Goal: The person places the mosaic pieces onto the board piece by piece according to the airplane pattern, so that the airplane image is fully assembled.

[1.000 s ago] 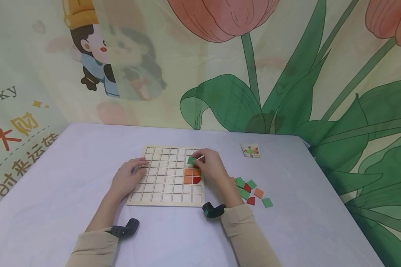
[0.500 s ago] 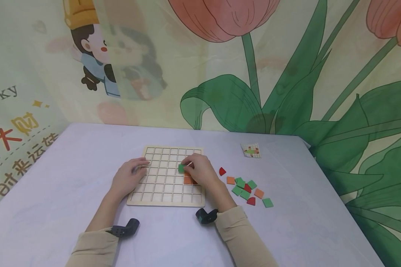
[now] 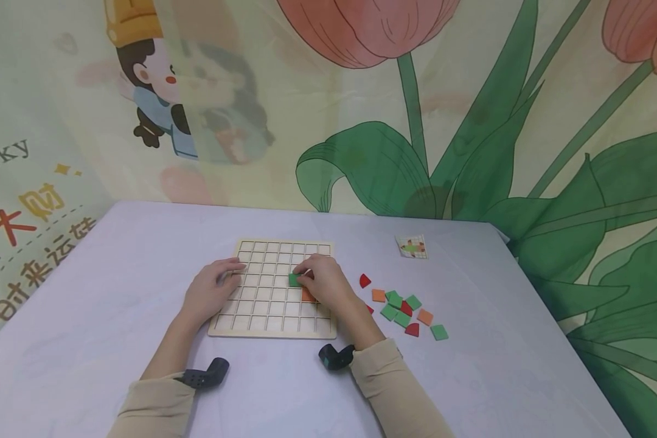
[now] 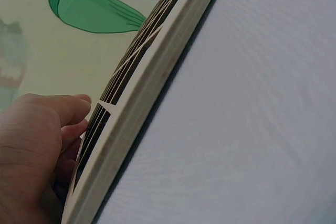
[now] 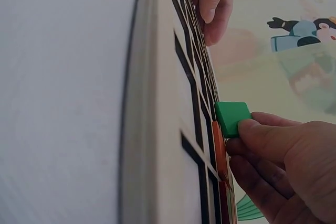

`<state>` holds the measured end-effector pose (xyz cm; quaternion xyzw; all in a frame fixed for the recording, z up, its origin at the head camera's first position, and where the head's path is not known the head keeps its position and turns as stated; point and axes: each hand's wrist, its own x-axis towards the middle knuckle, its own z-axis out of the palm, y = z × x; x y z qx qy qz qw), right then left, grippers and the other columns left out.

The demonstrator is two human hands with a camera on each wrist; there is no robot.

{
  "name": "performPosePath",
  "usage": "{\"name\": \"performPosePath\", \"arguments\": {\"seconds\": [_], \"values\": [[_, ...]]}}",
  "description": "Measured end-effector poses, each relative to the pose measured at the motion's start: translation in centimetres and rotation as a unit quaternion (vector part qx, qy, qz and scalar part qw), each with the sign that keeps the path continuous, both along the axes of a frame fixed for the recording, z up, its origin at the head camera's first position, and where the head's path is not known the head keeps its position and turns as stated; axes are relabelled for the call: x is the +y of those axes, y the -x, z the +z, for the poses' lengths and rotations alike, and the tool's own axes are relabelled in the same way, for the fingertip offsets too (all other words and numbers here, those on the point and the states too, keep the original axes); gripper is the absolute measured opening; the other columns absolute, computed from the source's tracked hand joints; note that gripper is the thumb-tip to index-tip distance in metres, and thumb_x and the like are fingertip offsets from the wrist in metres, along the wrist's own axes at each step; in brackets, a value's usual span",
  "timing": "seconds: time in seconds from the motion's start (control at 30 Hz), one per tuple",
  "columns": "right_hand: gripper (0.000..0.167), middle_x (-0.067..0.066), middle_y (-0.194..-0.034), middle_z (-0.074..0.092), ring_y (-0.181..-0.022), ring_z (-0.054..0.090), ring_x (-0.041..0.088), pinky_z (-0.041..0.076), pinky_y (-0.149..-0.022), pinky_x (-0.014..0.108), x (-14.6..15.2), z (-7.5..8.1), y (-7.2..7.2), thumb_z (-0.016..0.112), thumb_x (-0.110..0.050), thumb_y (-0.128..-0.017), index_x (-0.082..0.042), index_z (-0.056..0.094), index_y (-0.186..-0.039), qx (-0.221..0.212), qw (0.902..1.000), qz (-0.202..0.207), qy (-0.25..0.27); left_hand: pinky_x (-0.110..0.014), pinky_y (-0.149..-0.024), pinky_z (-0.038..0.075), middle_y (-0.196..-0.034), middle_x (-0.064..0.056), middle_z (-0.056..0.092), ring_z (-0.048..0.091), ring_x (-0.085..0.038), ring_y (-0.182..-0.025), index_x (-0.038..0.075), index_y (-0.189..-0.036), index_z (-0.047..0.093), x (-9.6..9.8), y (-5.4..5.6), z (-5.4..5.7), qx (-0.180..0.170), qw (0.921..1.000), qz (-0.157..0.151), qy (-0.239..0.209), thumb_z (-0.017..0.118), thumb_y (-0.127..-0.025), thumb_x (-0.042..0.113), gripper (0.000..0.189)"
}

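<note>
My right hand [image 3: 328, 281] pinches a green square tile [image 3: 294, 280] between thumb and fingers, over the wooden grid board [image 3: 252, 333]. In the right wrist view the green tile [image 5: 233, 119] stands tilted, its lower edge right at the grid beside an orange tile [image 5: 220, 153]. Part of an orange tile [image 3: 308, 295] shows under the right hand, which hides the tiles around it. The left hand [image 3: 210, 291] rests at the board's left edge, its fingers relaxed on the frame. In the left wrist view that hand [image 4: 39, 140] lies along the board's side.
Right of the board lie loose pieces: several green squares [image 3: 440, 332], orange squares [image 3: 425, 317] and red rounded pieces [image 3: 365, 280]. Farther back is a small picture card [image 3: 412, 247]. A printed cloth backdrop [image 3: 361, 164] stands behind the white table [image 3: 274, 389].
My right hand has moved left and slightly nearer over the board with the green tile, uncovering loose pieces on the right and covering board tiles. The left hand has stayed put.
</note>
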<state>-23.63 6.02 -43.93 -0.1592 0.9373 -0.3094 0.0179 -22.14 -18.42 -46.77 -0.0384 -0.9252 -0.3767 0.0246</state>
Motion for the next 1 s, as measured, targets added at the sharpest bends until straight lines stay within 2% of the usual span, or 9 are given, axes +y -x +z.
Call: {"name": "performPosePath", "arguments": {"seconds": [0.4, 1.0], "values": [[0.016, -0.004, -0.093, 0.065, -0.084, 0.062, 0.009, 0.05, -0.074, 0.019, 0.06, 0.04, 0.04, 0.07, -0.015, -0.086, -0.014, 0.075, -0.102, 0.02, 0.9996, 0.019, -0.01, -0.055, -0.112, 0.021, -0.145, -0.014, 0.045, 0.031, -0.038, -0.139, 0.008, -0.127, 0.058, 0.18, 0.04, -0.02, -0.002, 0.9999, 0.009, 0.006, 0.053, -0.096, 0.024, 0.036], [0.018, -0.004, -0.094, 0.063, -0.082, 0.059, 0.008, 0.049, -0.072, 0.016, -0.07, 0.05, -0.1, 0.069, -0.015, -0.087, -0.015, 0.074, -0.104, 0.001, 0.9997, 0.004, -0.026, -0.054, -0.112, 0.021, -0.145, -0.014, 0.045, 0.031, -0.038, -0.139, 0.007, -0.127, 0.058, 0.12, 0.0, 0.16, -0.002, 1.0, 0.001, 0.001, 0.053, -0.095, 0.021, 0.035]]}}
